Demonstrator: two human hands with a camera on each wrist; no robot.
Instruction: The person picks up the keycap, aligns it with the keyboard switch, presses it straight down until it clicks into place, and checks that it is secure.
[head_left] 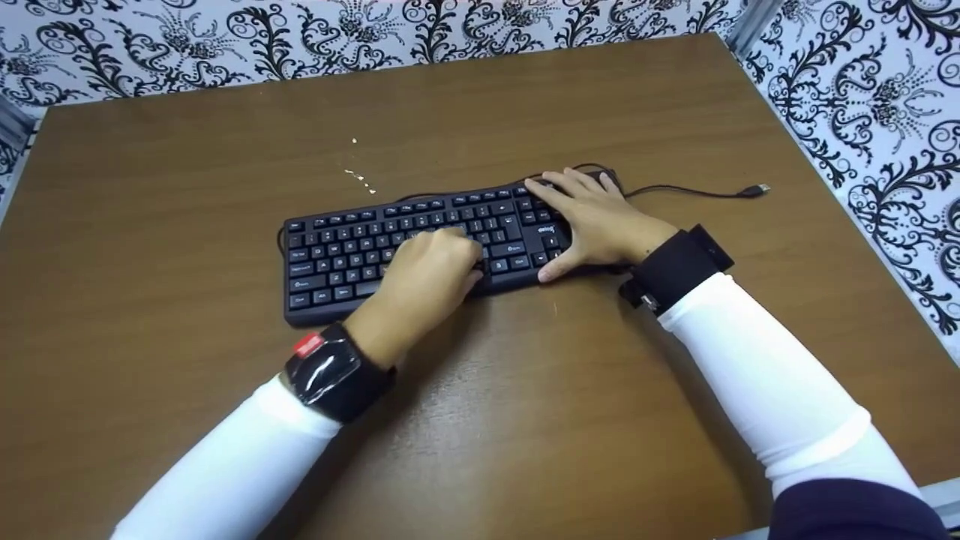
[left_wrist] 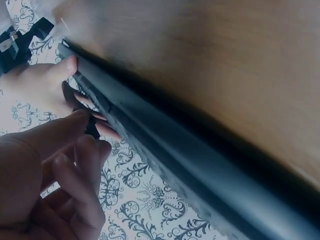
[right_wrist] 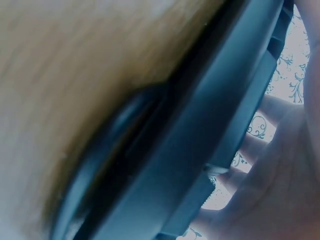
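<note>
A black keyboard (head_left: 330,262) lies on the wooden table, slightly tilted in the head view. My left hand (head_left: 431,274) is over its middle, fingers curled. In the left wrist view, thumb and forefinger pinch a small black piece (left_wrist: 93,128) close beside the keys; a thin dark curved part shows just beyond it. I cannot tell what this piece is. My right hand (head_left: 596,217) rests spread over the keyboard's right end, thumb at the front edge and fingers toward the back edge. The right wrist view shows the keyboard's side (right_wrist: 165,160) and the straight fingers beyond.
Behind the keyboard runs its black cable (head_left: 679,187), ending in a USB plug (head_left: 752,191) at the right. Several small pale specks (head_left: 360,178) lie on the table (head_left: 187,165) behind the keyboard. Black-and-white patterned surfaces (head_left: 517,22) border the table at the back and right.
</note>
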